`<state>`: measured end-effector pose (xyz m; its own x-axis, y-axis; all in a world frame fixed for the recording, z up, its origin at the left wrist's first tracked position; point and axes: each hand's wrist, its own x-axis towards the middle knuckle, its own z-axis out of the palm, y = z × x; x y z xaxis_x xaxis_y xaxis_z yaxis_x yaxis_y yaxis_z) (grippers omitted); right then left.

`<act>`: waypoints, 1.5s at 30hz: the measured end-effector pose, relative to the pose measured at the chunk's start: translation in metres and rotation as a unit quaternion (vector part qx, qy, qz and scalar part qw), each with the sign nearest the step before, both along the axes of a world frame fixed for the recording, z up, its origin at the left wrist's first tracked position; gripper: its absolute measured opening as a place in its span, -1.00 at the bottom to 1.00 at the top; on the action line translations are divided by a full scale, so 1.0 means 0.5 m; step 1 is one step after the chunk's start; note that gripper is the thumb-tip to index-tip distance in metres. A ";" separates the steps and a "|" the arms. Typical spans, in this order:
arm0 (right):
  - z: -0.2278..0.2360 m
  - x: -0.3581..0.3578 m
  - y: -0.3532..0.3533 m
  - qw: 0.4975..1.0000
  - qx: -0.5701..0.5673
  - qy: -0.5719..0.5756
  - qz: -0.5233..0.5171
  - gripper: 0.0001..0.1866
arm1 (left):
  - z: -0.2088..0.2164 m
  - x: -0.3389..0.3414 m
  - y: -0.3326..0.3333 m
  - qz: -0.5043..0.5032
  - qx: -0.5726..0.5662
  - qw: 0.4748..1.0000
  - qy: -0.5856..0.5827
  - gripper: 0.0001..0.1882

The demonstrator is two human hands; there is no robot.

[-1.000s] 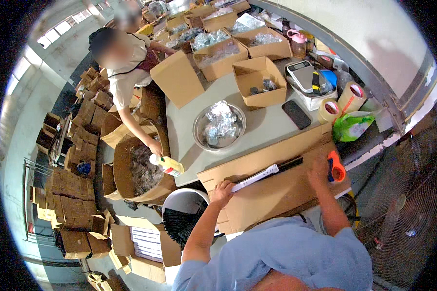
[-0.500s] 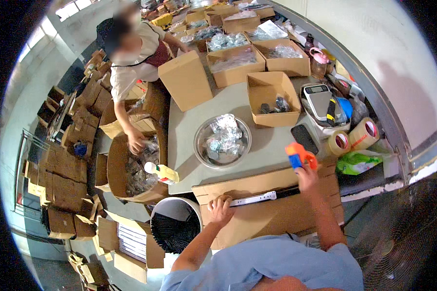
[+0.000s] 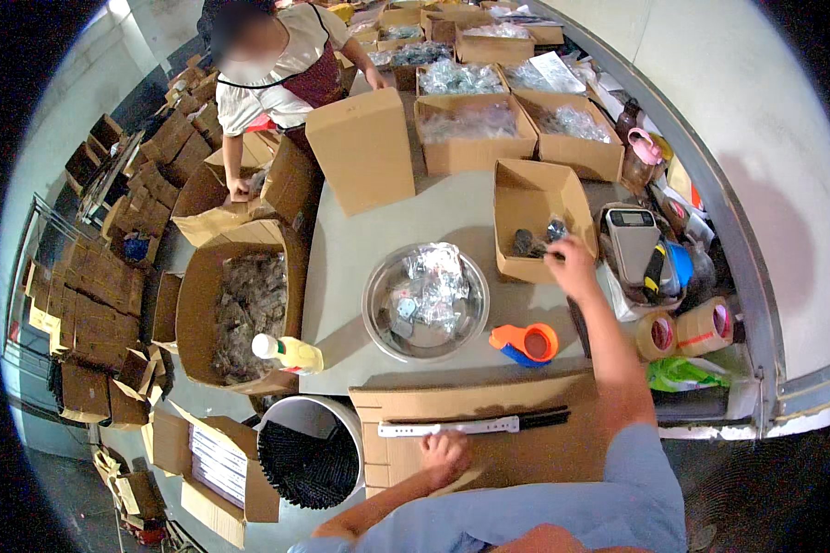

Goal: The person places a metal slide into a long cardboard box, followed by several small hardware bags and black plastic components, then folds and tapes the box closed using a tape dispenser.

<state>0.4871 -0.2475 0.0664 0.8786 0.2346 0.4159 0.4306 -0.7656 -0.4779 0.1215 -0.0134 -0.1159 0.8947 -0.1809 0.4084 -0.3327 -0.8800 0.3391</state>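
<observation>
While the left hand rests palm down over a flat sheet of brown corrugated cardboard, its fingers are loosely curled close to the lower edge of a long white perforated strip – whether they touch it, I cannot tell. The strip lies across the cardboard, with thin black strips running out past its right end. The right hand is stretched forward to the near right part of an open brown cardboard box, fingers bent over its near wall beside small dark pieces inside; whether it has hold of one is unclear.

On the grey tabletop, a round, shiny metal bowl holds clear plastic packets, and an orange and blue tape dispenser lies between it and the right forearm. Left of the cardboard stands a white round bucket of ribbed black strips – near it, a yellow bottle with a white cap
</observation>
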 end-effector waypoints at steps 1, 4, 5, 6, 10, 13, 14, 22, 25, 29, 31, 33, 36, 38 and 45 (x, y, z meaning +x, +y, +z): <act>-0.015 0.067 -0.019 0.992 -0.032 0.111 -0.058 -0.62 | 0.010 -0.008 -0.007 -0.043 -0.010 0.998 0.040 -0.47; -0.039 0.190 0.023 0.918 -0.213 0.329 -0.061 -0.34 | -0.028 -0.053 -0.005 -0.088 -0.017 0.992 0.090 -0.52; -0.098 0.243 0.000 0.870 -0.269 0.412 -0.013 -0.18 | -0.055 -0.057 -0.009 -0.121 -0.023 0.988 0.096 -0.54; -0.170 0.247 0.012 0.884 -0.334 0.323 -0.061 -0.27 | -0.070 -0.059 -0.020 -0.085 0.039 0.993 0.067 -0.58; -0.302 0.294 -0.005 0.883 -0.318 0.341 -0.063 -0.40 | 0.002 -0.015 -0.008 -0.187 0.021 0.960 0.207 -0.60; -0.171 0.174 0.183 0.926 -0.226 0.302 0.012 -0.47 | 0.009 -0.045 0.002 -0.165 -0.017 0.959 0.230 -0.59; -0.131 0.146 0.185 0.942 -0.095 0.321 -0.002 -0.46 | 0.008 -0.045 0.005 -0.180 -0.031 0.960 0.214 -0.59; 0.026 -0.043 0.057 0.981 0.164 0.093 -0.046 -0.46 | 0.144 0.140 -0.053 0.010 -0.585 0.773 0.245 -0.59; -0.006 -0.210 -0.045 0.987 0.154 0.001 -0.043 -0.41 | 0.184 0.265 -0.040 0.101 -0.843 0.476 0.227 -0.56; -0.064 -0.481 -0.140 0.983 0.086 0.066 -0.149 -0.36 | 0.122 0.375 0.062 0.115 -0.895 0.366 0.228 -0.64; -0.113 -0.588 -0.161 0.954 0.029 0.199 -0.223 -0.31 | 0.143 0.389 0.078 0.156 -0.879 0.396 0.217 -0.64; -0.144 -0.655 -0.160 0.943 0.036 0.240 -0.229 -0.29 | 0.161 0.404 0.080 0.184 -0.879 0.405 0.171 -0.62; -0.184 -0.702 -0.118 0.926 0.069 0.288 -0.234 -0.23 | 0.168 0.410 0.085 0.206 -0.916 0.322 0.122 -0.56; -0.245 -0.700 -0.087 0.941 0.126 0.171 -0.265 -0.31 | 0.192 0.382 0.042 0.120 -0.891 0.435 0.054 -0.57; -0.302 -0.719 -0.038 0.968 0.107 0.147 -0.173 -0.19 | 0.155 0.131 -0.151 -0.033 -0.514 0.655 0.554 -0.54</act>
